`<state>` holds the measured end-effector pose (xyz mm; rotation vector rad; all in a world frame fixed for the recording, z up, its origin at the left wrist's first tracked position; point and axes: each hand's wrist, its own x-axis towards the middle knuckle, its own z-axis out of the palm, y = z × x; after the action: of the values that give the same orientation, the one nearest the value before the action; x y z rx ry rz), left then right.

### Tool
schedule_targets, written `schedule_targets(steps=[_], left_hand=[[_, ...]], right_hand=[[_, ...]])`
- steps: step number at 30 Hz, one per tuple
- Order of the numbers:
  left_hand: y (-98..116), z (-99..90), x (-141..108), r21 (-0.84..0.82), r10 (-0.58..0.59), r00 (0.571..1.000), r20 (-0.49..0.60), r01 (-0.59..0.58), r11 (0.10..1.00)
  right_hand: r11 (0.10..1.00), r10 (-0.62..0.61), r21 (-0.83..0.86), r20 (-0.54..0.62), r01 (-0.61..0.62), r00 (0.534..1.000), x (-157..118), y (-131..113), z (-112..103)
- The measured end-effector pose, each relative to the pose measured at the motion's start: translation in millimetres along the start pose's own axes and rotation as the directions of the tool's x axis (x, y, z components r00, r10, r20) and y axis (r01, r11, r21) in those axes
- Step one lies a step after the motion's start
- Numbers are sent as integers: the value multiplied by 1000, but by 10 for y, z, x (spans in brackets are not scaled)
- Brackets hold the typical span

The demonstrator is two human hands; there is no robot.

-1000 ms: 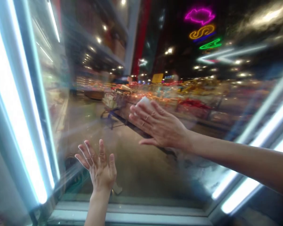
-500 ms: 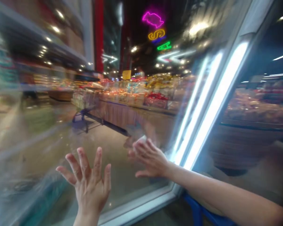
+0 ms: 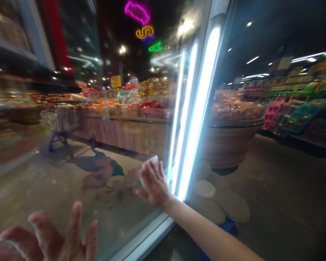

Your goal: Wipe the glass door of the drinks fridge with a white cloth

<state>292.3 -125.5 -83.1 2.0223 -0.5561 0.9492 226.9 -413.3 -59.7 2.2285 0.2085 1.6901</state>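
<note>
My right hand (image 3: 154, 186) lies against a glass panel (image 3: 108, 224), low and near its lit edge. Under its fingers it presses a white cloth (image 3: 153, 159), with a corner showing above the fingertips. Whether this is cloth or paper is too blurred to tell. At the lower left, my left hand (image 3: 57, 241) is open with its fingers spread and holds nothing. It is close to the glass; I cannot tell whether it touches.
A bright light tube (image 3: 199, 112) runs up the panel's edge, with a pale frame (image 3: 149, 237) below. Through the glass show a shopping cart (image 3: 61, 119) and a candy counter (image 3: 119, 134). To the right stands a round wooden bin (image 3: 230, 145); something blue (image 3: 229, 225) is beneath my forearm.
The view has turned right, so the light tube and signs sit further left. My left hand has dropped toward the lower left corner. My right hand stays on the cloth at the glass.
</note>
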Motion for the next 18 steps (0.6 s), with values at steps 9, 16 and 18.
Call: schedule_targets(steps=[9,16,18], left_hand=[[190,-198,36,225,179,982,59,-188,956],[200,-353,90,278,166,985,57,-175,945],[181,-392,99,303,179,983,46,-184,935]], right_hand=[[991,27,127,51,-33,998,299,-622,-50],[938,330,158,-127,-309,936,156,222,-23],[935,329,172,-88,-311,940,123,135,-29]])
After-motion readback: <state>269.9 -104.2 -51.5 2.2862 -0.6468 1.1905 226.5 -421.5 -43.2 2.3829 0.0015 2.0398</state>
